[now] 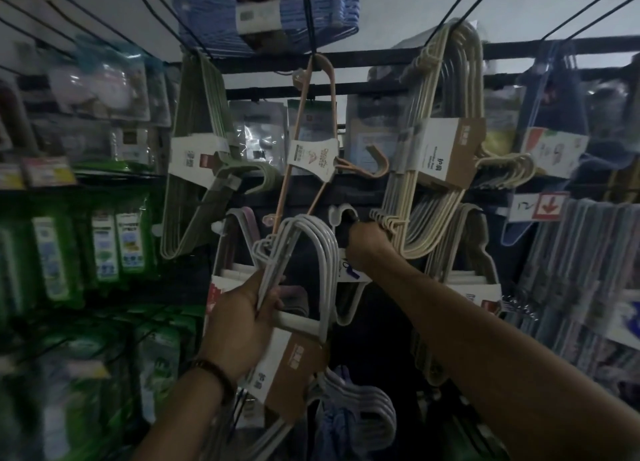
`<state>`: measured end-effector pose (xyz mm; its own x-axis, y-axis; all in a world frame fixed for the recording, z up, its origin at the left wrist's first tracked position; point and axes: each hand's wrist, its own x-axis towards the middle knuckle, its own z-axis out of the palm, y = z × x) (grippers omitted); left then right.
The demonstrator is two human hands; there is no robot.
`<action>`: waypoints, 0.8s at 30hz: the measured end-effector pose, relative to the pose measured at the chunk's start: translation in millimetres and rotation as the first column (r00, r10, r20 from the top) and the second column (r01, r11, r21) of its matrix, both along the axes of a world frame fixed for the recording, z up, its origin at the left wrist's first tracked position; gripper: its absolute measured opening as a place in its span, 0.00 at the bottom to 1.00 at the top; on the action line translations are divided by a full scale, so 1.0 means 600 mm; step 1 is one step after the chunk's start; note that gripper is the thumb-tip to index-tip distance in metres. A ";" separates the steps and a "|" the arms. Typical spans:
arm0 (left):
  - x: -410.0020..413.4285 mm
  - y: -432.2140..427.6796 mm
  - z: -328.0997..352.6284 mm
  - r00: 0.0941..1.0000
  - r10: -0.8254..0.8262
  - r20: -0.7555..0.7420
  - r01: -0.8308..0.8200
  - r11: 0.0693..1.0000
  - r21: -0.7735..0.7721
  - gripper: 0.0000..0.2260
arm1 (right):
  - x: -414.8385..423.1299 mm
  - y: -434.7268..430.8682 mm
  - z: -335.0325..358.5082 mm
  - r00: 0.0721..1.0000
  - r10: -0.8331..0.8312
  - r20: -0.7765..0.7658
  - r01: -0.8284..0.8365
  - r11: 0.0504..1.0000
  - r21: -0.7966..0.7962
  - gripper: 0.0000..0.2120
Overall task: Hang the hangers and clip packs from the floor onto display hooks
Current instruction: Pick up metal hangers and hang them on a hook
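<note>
White hanger bundle, banded low down by a brown-and-white cardboard sleeve, up in front of the display rack with its rounded end uppermost. Sits just below the pink hanger pack and not yet on any hook. Held by the left hand, fingers curled tight round the wires just above the sleeve; beaded bracelet on that wrist.

Right hand stretched forward to a display hook with a pale tip, just right of the bundle's top. Fingers lost in shadow behind the back of the hand; cannot tell whether closed on the hook or merely touching it.

Pink hanger pack hanging from a long black hook at centre. Green hanger bundle to its left, cream hanger bundle to its right, each with a cardboard sleeve. Blue hanger pack overhead. More pale hangers on the row behind the hands. Green packets on the shelves at far left, blurred. Price tag with a red arrow at right.
</note>
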<state>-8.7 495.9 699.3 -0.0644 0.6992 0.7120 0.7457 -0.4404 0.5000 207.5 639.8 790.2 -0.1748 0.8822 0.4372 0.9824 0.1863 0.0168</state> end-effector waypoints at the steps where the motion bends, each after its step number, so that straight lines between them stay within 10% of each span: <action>1: 0.003 0.000 0.001 1.000 -0.008 0.023 0.008 1.000 -0.007 0.12 | 0.004 -0.020 0.006 0.993 0.037 -0.108 -0.038 0.999 -0.004 0.04; 5: 0.022 0.001 0.006 0.994 -0.042 0.100 0.043 0.999 -0.010 0.14 | 0.052 -0.146 0.057 0.708 0.156 -0.689 -0.238 0.971 -0.024 0.13; 8: 0.050 0.001 0.024 0.978 -0.074 0.193 0.071 0.997 0.022 0.09 | 0.095 -0.248 0.088 0.586 0.280 -0.760 -0.295 0.948 0.122 0.15; 12: 0.102 -0.010 0.064 0.967 -0.148 0.208 0.120 0.983 0.139 0.12 | 0.105 -0.339 0.110 0.707 0.428 -0.563 -0.334 0.904 0.268 0.22; 16: 0.152 -0.009 0.130 0.960 -0.236 0.153 0.192 0.948 0.254 0.23 | 0.100 -0.372 0.114 0.965 0.204 -0.166 -0.139 0.932 0.334 0.20; 24: 0.274 0.009 0.295 0.903 -0.429 0.035 0.406 0.876 0.260 0.12 | 0.166 -0.362 0.212 0.972 -0.110 -0.207 0.202 0.844 0.498 0.10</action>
